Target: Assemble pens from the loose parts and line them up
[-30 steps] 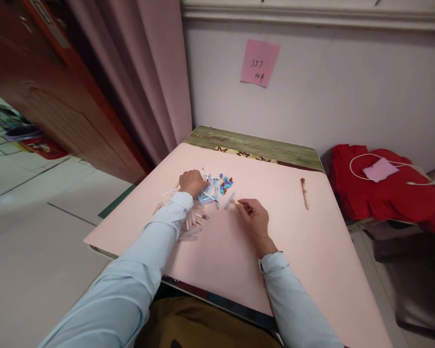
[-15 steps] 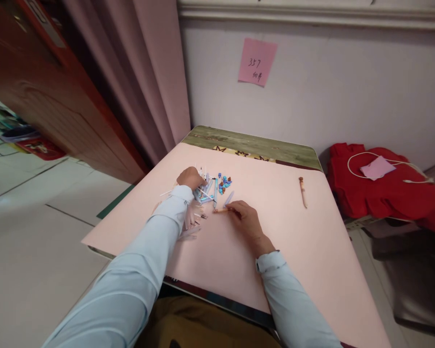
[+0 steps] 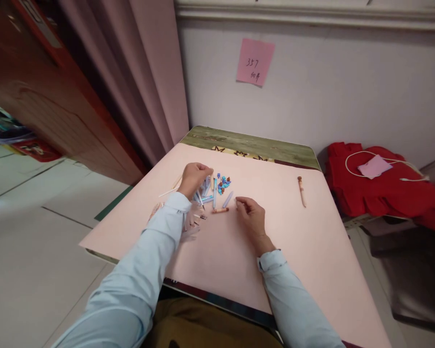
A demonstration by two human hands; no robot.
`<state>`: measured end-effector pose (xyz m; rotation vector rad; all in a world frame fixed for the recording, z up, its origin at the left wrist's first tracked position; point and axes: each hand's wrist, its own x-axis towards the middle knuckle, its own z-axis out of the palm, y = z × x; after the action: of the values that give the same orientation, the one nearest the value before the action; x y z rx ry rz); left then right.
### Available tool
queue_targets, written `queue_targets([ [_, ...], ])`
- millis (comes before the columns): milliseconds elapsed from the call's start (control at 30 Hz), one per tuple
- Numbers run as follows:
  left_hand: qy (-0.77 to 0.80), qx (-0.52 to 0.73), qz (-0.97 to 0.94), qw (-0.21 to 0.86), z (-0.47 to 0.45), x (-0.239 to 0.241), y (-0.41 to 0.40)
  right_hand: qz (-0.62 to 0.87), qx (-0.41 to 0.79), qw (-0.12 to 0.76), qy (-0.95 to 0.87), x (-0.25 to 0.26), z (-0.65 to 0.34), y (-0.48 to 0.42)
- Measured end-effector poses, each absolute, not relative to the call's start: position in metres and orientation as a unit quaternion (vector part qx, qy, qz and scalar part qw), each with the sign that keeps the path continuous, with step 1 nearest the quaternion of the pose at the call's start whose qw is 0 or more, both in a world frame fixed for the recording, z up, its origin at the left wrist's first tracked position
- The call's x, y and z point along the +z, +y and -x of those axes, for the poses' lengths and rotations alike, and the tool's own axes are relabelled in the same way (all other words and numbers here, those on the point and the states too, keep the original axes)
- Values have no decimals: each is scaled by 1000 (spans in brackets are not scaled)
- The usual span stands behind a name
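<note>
My left hand [image 3: 195, 178] is above the pile of pen parts, its thumb and forefinger pinched on a beige pen barrel [image 3: 212, 180]. Blue pen barrels [image 3: 214, 193] and other thin tubes lie under and beside that hand, partly hidden by it. My right hand [image 3: 253, 216] rests low over the table with fingers curled and slightly apart, nothing visible in them. Left of its fingertips lie a pale violet pointed pen piece [image 3: 228, 199] and a short brown pen barrel [image 3: 220, 210]. Small blue and brown pen caps [image 3: 224, 184] are gathered beyond.
An assembled-looking beige pen [image 3: 302, 192] with a brown top lies on the right of the pink-covered table [image 3: 311, 251]. Clear sleeves and thin refills [image 3: 192, 227] are near my left forearm. Red cloth [image 3: 366, 188] with a white cable sits beyond the right edge.
My left hand has lifted slightly from the pile with the beige pen barrel pinched. My right hand has let go of the brown barrel and moved a little right.
</note>
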<state>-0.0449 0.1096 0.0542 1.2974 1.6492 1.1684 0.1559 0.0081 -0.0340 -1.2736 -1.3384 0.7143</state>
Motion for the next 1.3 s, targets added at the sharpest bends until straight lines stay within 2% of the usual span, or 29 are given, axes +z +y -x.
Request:
queue_targets([
  [100,554,473,-526,438,13,53,86,524,378,571,-505,-30,-155,8],
  [200,535,432,-506,521,-17,42,60,501,431,586,-469,-29,-154,9],
  [333,538,390,-509,547,-31,28,45,508,429,571,-482,-31,-155,11],
  [433,585,380,-558,448,-20,27,59,526,421,569,-472,-31,-156,12],
  [533,663,330,-630,233,-3,31,82,537,417,586,-441,-30,-155,13],
  [600,694,253,-658,146,4,33,95,542,414,597,-423,-29,-155,14],
  [700,706,168,-678,117,4,32,105,542,422,602,-408,-28,-155,14],
  [833,705,127,-688,113,-3,28,110,537,428,604,-403,-25,-155,14],
  [933,702,147,-688,108,-2,31,110,541,433,605,-392,-22,-154,14],
  [1000,691,212,-684,94,-1,34,104,540,438,608,-384,-20,-154,14],
  [1100,661,368,-637,145,-5,33,81,539,437,606,-389,-19,-155,14],
  [1167,626,448,-578,271,-13,26,61,537,436,597,-405,-20,-155,14],
  [1233,578,476,-548,372,-23,17,40,532,437,592,-419,-21,-157,14],
  [1300,543,480,-562,398,-30,8,26,527,436,594,-422,-23,-157,15],
])
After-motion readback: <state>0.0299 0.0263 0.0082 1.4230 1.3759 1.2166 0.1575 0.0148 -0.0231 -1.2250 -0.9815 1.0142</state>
